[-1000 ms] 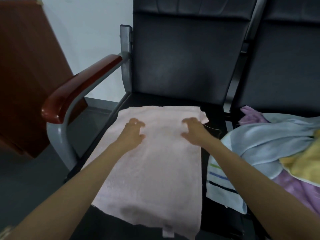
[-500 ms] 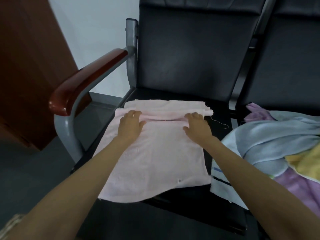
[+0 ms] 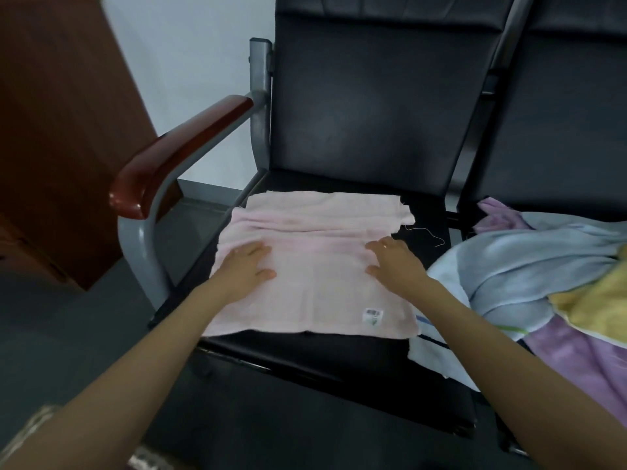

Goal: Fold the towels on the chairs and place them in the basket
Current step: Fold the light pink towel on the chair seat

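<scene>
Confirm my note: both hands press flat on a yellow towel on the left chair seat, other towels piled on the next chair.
Wrong colour. The head view shows the left hand and right hand flat on a pink towel, not yellow, on the left chair seat; other towels are piled on the next chair.
</scene>
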Tool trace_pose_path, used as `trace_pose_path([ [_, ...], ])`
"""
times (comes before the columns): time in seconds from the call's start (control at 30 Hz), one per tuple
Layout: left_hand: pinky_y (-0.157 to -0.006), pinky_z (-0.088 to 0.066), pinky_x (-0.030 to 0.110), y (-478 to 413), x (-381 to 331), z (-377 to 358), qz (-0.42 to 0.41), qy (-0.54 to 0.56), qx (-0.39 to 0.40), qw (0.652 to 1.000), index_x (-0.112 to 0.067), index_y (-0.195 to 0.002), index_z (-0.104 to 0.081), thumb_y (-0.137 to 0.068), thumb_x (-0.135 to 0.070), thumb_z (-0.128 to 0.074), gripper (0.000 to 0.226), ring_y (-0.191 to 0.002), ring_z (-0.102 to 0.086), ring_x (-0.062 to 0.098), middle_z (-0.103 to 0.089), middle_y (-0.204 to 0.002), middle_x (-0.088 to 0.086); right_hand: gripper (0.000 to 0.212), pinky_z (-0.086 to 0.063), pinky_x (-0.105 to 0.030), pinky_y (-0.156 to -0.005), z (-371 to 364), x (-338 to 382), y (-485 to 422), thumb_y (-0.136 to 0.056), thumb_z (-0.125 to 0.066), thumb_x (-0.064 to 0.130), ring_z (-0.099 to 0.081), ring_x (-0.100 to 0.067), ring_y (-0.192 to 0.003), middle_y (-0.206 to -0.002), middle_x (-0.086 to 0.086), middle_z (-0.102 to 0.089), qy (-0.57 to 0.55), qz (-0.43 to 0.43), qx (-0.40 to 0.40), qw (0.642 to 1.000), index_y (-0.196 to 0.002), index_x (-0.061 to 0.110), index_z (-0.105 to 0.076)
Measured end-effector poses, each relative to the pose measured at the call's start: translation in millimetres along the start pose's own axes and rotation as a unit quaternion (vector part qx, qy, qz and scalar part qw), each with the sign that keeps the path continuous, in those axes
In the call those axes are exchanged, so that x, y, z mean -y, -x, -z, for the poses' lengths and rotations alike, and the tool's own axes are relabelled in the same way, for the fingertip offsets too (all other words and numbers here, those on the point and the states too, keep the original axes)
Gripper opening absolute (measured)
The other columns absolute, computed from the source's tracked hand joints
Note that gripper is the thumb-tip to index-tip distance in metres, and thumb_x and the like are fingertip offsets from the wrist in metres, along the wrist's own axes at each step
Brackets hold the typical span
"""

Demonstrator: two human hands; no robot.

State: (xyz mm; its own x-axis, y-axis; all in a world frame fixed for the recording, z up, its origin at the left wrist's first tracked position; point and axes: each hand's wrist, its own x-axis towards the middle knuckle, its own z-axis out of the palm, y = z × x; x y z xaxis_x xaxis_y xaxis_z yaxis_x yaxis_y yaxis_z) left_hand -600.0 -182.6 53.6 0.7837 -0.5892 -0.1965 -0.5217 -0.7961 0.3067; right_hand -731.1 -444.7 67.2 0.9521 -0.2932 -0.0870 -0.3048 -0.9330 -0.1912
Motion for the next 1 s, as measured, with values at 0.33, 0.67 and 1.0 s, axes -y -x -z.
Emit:
trace_pose_path([
  [0.33,-0.091,-0.041,0.028,64.7,25.3,-5.4,-0.07,0.057,-0.044,0.995,-0.028,-0.1,-0.058,-0.083,-0.045,-0.067,0.026,-0.1,-0.05,0.008,-0.051,-0.105,-0.014,0.025,-0.045,-0.029,-0.089,-7.2,-8.5,55.5,-0.088,-0.063,0.028,-0.054,-0.015,-0.102,-0.11,0.005,-0.053,-0.075,0.128,0.051,0.988,-0.111,0.021,-0.058],
  [0.67,-0.085,-0.042,0.036,66.3,9.3,-6.2,-0.002,-0.013,-0.093,0.996,-0.011,-0.098,-0.059,-0.095,-0.016,-0.054,0.008,-0.097,-0.051,0.026,-0.056,-0.105,0.006,0.011,-0.039,-0.031,-0.074,-12.5,3.2,57.7,-0.097,-0.046,0.017,-0.052,-0.025,-0.094,-0.101,-0.01,-0.055,-0.081,-0.029,-0.007,0.996,-0.1,0.009,-0.054],
  [1.0,-0.08,-0.042,0.033,113.4,-30.8,75.1,-0.043,0.156,-0.254,0.954,-0.029,-0.07,-0.049,-0.086,0.005,-0.038,0.04,-0.087,-0.055,0.026,-0.057,-0.094,0.006,0.025,-0.033,-0.021,-0.051,94.6,25.3,106.2,-0.093,-0.035,0.002,-0.042,-0.018,-0.063,-0.076,-0.004,-0.048,-0.238,0.023,-0.174,0.955,-0.085,0.023,-0.044],
])
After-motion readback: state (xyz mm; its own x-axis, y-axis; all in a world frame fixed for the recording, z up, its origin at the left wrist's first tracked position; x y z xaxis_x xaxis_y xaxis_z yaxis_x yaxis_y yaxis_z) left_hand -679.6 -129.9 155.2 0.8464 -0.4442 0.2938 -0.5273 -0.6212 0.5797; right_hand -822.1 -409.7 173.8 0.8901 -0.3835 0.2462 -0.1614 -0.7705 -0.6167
